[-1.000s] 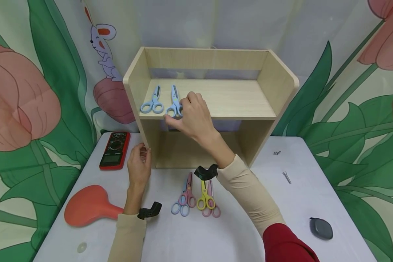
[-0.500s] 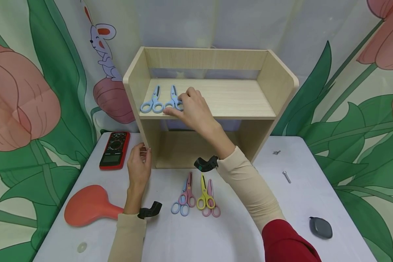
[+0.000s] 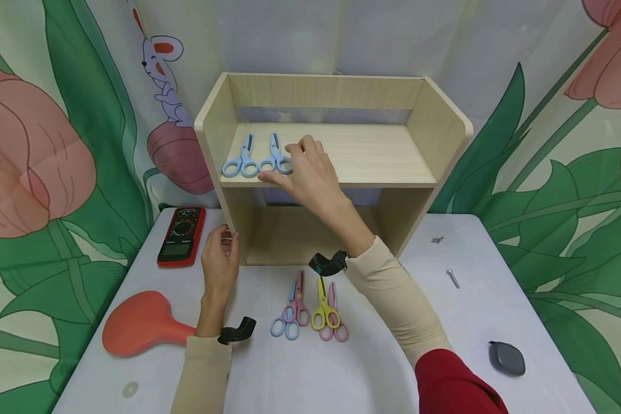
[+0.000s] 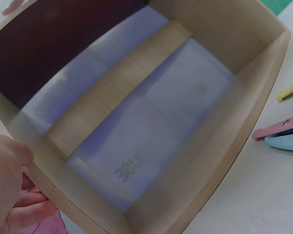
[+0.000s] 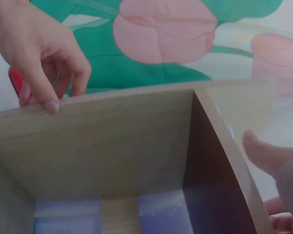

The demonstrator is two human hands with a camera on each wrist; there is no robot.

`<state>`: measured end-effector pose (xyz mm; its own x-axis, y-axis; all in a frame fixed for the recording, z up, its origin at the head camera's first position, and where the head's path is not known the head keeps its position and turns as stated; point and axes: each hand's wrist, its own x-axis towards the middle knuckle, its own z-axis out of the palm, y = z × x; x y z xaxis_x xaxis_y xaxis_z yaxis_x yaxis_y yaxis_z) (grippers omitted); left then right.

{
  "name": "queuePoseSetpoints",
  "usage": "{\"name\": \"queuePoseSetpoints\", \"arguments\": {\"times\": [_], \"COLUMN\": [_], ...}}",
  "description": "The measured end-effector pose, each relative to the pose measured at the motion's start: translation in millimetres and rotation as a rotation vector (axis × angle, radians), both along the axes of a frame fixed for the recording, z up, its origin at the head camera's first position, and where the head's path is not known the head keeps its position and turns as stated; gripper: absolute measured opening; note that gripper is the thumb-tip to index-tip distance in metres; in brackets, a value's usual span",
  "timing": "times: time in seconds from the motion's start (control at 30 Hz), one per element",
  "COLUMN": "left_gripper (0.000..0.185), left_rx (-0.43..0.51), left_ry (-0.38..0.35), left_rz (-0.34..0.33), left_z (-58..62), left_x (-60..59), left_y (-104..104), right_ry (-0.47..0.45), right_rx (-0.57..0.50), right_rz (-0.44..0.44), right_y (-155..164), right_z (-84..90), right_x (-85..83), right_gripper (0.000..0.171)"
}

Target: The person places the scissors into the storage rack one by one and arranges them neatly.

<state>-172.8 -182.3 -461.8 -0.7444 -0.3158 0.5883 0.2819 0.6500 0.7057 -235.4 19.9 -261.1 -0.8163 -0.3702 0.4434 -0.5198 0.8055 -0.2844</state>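
Fingers of the left hand [image 3: 219, 261] curl on the wooden shelf [image 3: 331, 167] side above the smooth white table [image 3: 393, 368], while the right hand [image 3: 310, 175] fingers, loosely bent, touch blue scissors [image 3: 275, 158] on the shelf board, flowery cloth [image 3: 41, 172] behind.

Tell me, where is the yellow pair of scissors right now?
In the head view the yellow scissors lie on the white table before the wooden shelf, between two pink pairs, beneath the right forearm.
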Motion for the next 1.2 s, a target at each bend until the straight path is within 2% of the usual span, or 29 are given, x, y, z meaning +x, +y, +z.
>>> {"name": "queuePoseSetpoints", "arguments": {"times": [0.1, 0.27, 0.4, 0.73, 0.97, 1.2], "left_gripper": [0.032, 0.032, 0.031, 0.032, 0.031, 0.032], "left_rx": [0.006, 0.004, 0.0, 0.002, 0.003, 0.007], "left_ry": [0.0, 0.003, 0.019, 0.009, 0.028, 0.009], "left_rz": [-0.003, -0.003, 0.004, -0.005, 0.0, -0.003], "left_z": [0.0, 0.0, -0.5, 0.0, -1.3, -1.4], "left_x": [-0.2, -0.7, -1.9, -0.5, -2.2, -2.0], "left_y": [0, 0, -1, 1, 1, 0], "right_ry": [0.094, 0.306, 0.373, 0.226, 0.166, 0.062], "right_rx": [-0.095, -0.231, -0.261, -0.16, -0.083, 0.017], "right_rz": [0.029, 0.128, 0.153, 0.121, 0.099, 0.046], "right_y": [5, 15, 23, 55, 85, 100], "right_z": [-6.7, -27.1, -51.5, -132.7, -194.0, -242.3], "right_x": [10.1, 29.4, 45.4, 82.4, 109.3, 134.3], "right_gripper": [0.074, 0.063, 0.063, 0.07, 0.072, 0.068]}}
